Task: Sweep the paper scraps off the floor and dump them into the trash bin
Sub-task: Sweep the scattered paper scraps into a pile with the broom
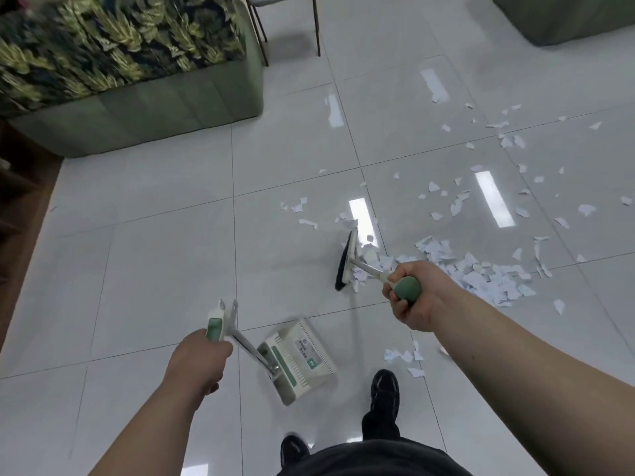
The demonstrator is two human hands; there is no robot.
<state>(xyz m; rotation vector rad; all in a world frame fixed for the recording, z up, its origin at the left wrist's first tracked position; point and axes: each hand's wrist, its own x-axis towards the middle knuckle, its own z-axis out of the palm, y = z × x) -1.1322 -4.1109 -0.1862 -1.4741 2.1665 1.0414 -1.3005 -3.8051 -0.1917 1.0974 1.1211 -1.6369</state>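
White paper scraps (481,273) lie scattered over the glossy tiled floor at the right, thickest in a heap just right of my right hand. My right hand (415,297) grips the green handle of a broom, whose black-bristled head (347,261) rests on the floor at the heap's left edge. My left hand (199,355) holds the green-and-white handle of a white dustpan (299,359), which sits low near my feet with its pan facing right. A few scraps (405,359) lie beside my right shoe. No trash bin is in view.
A green sofa (144,108) with a leaf-patterned cover stands at the upper left. Thin chair legs (264,32) rise behind it. A green upholstered block (567,18) fills the top right corner. A dark wooden edge (20,207) runs along the left. My black shoes (385,389) stand at the bottom.
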